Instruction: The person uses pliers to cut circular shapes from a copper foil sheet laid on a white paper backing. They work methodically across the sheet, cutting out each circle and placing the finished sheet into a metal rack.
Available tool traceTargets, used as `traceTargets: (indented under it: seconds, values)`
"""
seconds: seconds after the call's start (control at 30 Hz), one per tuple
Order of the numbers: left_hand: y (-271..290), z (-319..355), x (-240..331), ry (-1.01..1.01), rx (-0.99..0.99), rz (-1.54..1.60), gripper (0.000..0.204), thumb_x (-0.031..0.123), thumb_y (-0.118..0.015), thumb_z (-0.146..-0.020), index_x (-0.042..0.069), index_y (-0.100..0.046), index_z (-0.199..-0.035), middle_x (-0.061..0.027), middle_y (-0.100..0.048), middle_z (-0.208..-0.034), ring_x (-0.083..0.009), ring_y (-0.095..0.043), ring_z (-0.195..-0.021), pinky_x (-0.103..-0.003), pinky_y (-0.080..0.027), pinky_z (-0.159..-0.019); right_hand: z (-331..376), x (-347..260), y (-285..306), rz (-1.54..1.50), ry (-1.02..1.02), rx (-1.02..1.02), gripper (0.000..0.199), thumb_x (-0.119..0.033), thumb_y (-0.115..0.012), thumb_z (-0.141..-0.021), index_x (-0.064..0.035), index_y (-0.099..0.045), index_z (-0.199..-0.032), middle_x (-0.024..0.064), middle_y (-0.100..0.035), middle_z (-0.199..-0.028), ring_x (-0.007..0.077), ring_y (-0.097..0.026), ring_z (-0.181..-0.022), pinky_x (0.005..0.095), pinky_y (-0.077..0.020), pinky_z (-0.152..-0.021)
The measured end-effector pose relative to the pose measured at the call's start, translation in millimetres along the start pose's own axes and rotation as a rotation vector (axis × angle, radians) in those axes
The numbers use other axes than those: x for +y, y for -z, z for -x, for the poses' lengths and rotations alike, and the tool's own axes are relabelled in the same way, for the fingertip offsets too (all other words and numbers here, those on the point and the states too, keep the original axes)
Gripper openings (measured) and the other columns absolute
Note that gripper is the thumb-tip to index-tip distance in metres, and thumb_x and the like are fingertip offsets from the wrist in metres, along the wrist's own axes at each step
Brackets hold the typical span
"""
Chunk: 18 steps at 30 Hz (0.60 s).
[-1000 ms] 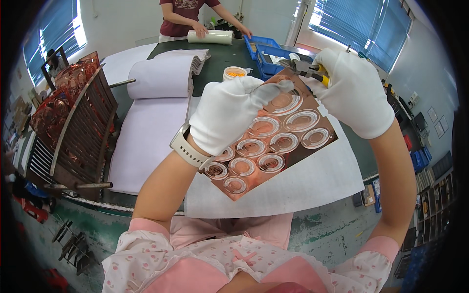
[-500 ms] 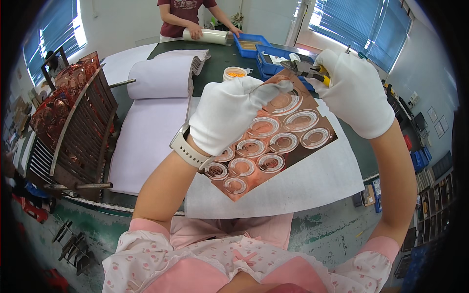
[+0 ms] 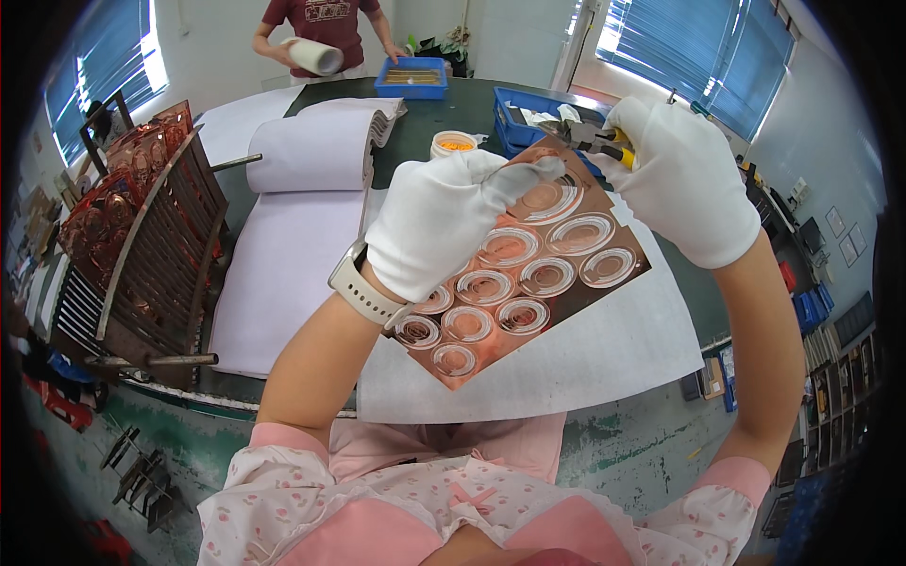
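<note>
A copper-coloured sheet (image 3: 590, 269) with rows of round ring patterns is tilted up over white paper (image 3: 604, 349). My left hand (image 3: 434, 212), in a white glove, is closed on the sheet near its upper corner, thumb lying along the face. My right hand (image 3: 684, 179), also gloved, grips pliers with yellow-and-black handles (image 3: 613, 149). The metal jaws of the pliers are at the sheet's top corner; whether they bite on it I cannot make out.
At left stands a slatted rack (image 3: 156, 255) holding copper sheets, its rods jutting out. A stack of white paper (image 3: 274, 274) lies beside it. Beyond are an orange-filled tub (image 3: 453, 143), a blue bin (image 3: 519, 127), and a co-worker (image 3: 330, 28) with a roll and a blue tray (image 3: 411, 91).
Across the table, the co-worker has shifted left, carrying the white roll and sliding the blue tray left. My hands, the sheet and the pliers have hardly moved.
</note>
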State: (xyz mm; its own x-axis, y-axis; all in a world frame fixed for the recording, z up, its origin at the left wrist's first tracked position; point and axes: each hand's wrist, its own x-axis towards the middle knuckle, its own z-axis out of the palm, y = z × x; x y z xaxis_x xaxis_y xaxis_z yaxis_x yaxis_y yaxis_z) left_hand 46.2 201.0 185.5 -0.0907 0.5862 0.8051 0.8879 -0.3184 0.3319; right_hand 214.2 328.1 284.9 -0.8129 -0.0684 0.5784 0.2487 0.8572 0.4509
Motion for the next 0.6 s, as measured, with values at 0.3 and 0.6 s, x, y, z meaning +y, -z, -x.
traceTargets:
  seconds: [0.3, 0.6]
  values:
    - [-0.4, -0.8, -1.2, -0.043, 0.014, -0.052, 0.029, 0.01, -0.059, -0.085, 0.022, -0.065, -0.11, -0.0038, -0.067, -0.089, -0.0184, -0.063, -0.068, -0.025, -0.053, -0.06, -0.6, -0.4, 1.4, -0.013, -0.005, -0.009, 0.017, -0.012, -0.067, -0.073, -0.003, -0.061, -0.086, 0.0119, -0.061, -0.07, 0.027, -0.062, -0.067, 0.0351, -0.0494, -0.062]
    - [-0.9, -0.2, -2.9, -0.083, 0.034, -0.061, 0.028, 0.011, -0.058, -0.085, 0.023, -0.066, -0.109, -0.0039, -0.067, -0.087, -0.0184, -0.063, -0.067, -0.026, -0.052, -0.059, -2.3, -0.7, 1.2, -0.007, -0.004, 0.001, 0.013, -0.009, -0.065, -0.072, -0.0023, -0.061, -0.083, 0.0123, -0.061, -0.069, 0.0271, -0.062, -0.066, 0.0349, -0.0494, -0.061]
